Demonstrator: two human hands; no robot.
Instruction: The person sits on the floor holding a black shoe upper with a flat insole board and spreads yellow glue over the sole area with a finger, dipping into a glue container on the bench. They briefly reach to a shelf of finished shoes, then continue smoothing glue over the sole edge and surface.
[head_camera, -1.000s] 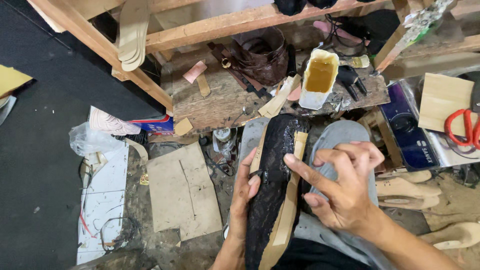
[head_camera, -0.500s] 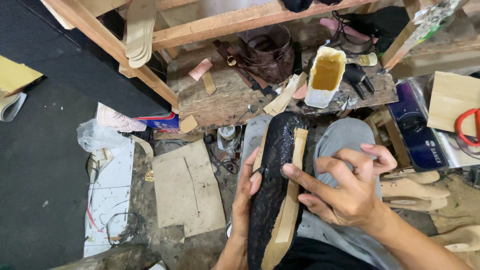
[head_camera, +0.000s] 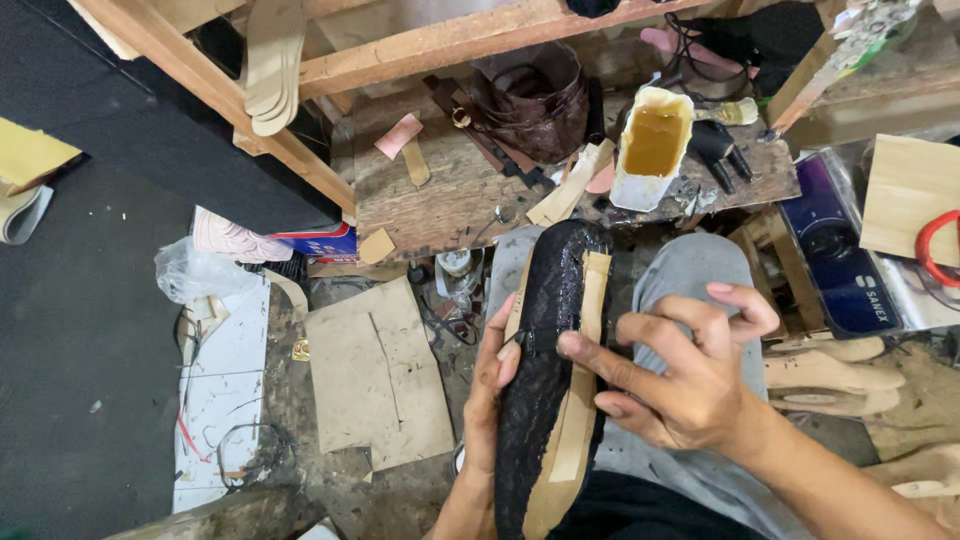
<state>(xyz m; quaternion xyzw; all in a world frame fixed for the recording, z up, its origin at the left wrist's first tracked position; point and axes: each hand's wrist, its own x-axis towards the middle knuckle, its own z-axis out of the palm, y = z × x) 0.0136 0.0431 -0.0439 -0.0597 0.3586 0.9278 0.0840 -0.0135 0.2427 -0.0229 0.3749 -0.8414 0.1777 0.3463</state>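
Centrally, a black glittery shoe upper (head_camera: 545, 380) lies lengthwise across the person's lap, toe end toward the low wooden bench (head_camera: 440, 195), with a tan strip (head_camera: 578, 390) running along its right edge. The left hand (head_camera: 488, 400) cups the upper from its left side, thumb laid over the rim, clasping it so that it cannot roll. The right hand (head_camera: 690, 375) is half curled and holds nothing; its forefinger reaches across and presses on the strip near mid-length, while the other fingers stand clear above the grey trouser leg (head_camera: 690, 275).

Judged from this pose, the step is pressing the strip down onto the upper. Good practice would be to keep the left hand's grasp firm and low, press with the flat of the fingertip and not the nail, and work along the strip in short overlapping presses so that no stretch lifts or wrinkles. The edge of the strip should stay in line with the edge of the upper; whether glue lies beneath cannot be told.

Beyond the toe, on the bench, stands a white tub of amber glue (head_camera: 652, 145), a brush (head_camera: 728, 112) just beside it, and dark brown leather straps (head_camera: 530, 100) to its left. Pale wooden shoe forms (head_camera: 830, 370) lie to the right of the lap, a cardboard sheet (head_camera: 375, 375) on the floor to the left.
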